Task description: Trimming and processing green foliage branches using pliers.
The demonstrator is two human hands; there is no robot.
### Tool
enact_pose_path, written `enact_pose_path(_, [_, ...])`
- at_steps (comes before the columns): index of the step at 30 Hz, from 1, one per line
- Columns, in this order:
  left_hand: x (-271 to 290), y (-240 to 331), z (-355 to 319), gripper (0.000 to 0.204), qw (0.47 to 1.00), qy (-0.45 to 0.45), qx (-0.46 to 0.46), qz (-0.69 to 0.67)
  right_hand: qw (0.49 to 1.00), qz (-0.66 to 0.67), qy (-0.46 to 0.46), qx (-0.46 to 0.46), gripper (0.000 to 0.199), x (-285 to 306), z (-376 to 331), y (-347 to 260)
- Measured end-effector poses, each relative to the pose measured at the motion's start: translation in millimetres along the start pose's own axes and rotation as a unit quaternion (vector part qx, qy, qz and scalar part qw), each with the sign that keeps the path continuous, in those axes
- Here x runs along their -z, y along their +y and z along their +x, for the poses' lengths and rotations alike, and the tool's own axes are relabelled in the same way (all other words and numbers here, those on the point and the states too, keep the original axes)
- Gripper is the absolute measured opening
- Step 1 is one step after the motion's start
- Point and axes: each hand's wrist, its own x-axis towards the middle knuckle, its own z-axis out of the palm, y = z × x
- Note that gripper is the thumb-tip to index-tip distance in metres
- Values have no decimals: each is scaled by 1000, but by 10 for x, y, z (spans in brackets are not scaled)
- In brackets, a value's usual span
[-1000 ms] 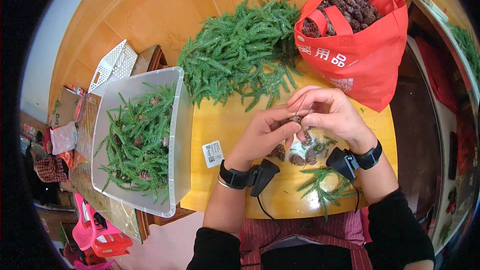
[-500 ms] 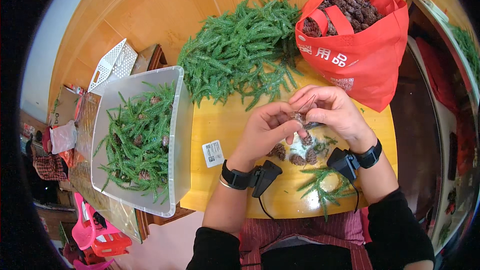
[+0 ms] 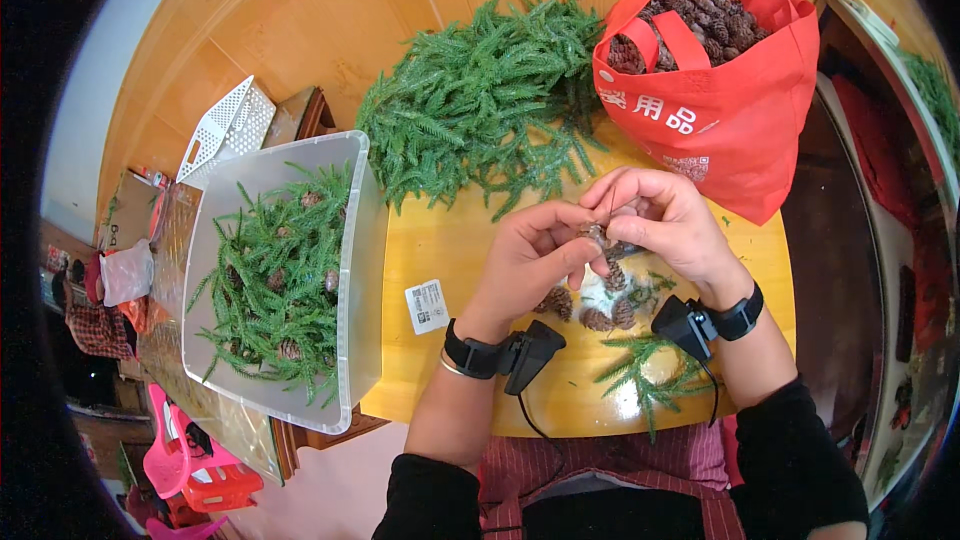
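Both my hands meet over the yellow table (image 3: 420, 250). My left hand (image 3: 548, 248) pinches a small brown pine cone (image 3: 598, 233) between thumb and fingers. Close against it, my right hand (image 3: 655, 220) pinches a thin dark wire that sticks up from the cone; the fingers partly hide both. Below the hands lie several loose pine cones (image 3: 623, 314) around a whitish patch. Nearer to me, a green artificial pine sprig (image 3: 655, 370) rests by the table's front edge.
A clear plastic bin (image 3: 362, 340) at left holds green sprigs with cones. Behind my hands is a heap of green sprigs (image 3: 480, 100). At the back right stands a red bag (image 3: 740, 110) full of pine cones. A white label card (image 3: 427, 306) lies left of my left wrist.
My right fingers have shifted slightly, and the wire now stands more upright than before. The rest of the scene looks the same.
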Motion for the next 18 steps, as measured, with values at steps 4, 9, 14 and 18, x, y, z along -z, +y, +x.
enact_pose_path(4, [-14, -19, 9, 17, 1000, 10, -25, -12, 997, -58, 19, 39, 7, -7, 11, 49])
enact_pose_path(9, [-10, -8, 18, 21, 997, 29, -70, -9, 991, -95, 69, 56, 5, -113, 20, 31])
enact_pose_path(14, [-55, -60, 43, 21, 990, 69, -117, 32, 972, -189, 102, 96, 5, -90, 28, 116])
enact_pose_path(18, [-98, -19, 12, 23, 989, 62, -124, 46, 933, -308, 116, 145, 4, -142, -15, 63])
